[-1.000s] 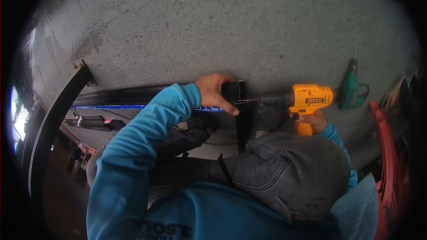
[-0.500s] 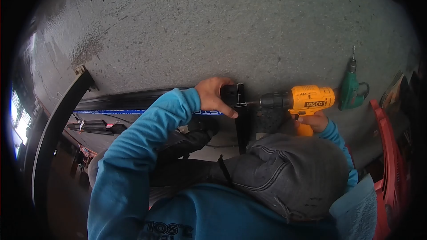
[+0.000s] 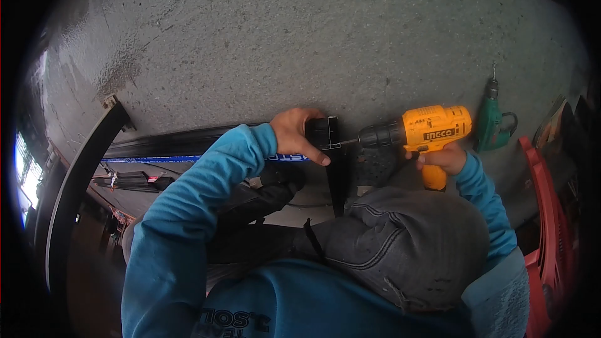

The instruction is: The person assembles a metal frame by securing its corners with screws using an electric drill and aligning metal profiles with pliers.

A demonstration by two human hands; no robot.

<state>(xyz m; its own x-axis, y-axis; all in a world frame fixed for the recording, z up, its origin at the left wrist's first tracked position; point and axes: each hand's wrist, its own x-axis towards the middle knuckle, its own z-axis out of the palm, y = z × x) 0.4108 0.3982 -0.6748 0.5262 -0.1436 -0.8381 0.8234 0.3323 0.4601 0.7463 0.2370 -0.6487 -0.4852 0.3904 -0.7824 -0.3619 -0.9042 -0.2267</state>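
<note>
My left hand point(image 3: 297, 133) is wrapped round the end of a black metal profile point(image 3: 322, 130), thumb on the near side. The profile's open end, with a bright cut edge, faces right. In my right hand point(image 3: 446, 159) is a yellow cordless drill point(image 3: 436, 126), held by its grip with a finger by the trigger. Its black chuck point(image 3: 377, 136) points left, and the thin bit point(image 3: 350, 141) reaches the lower corner of the profile's end. Whether the tip has entered the metal cannot be made out.
A green corded drill point(image 3: 493, 124) lies on the grey concrete floor point(image 3: 282, 37) beyond my right hand. A curved black metal frame point(image 3: 78, 169) stands at left. Long black bars with a blue-printed strip point(image 3: 169, 159) run leftward. A red plastic piece point(image 3: 539, 197) is at right.
The yellow drill's rear has swung slightly away from my body, so it now slants toward the profile's corner; my right hand moved with it. My left hand keeps its hold.
</note>
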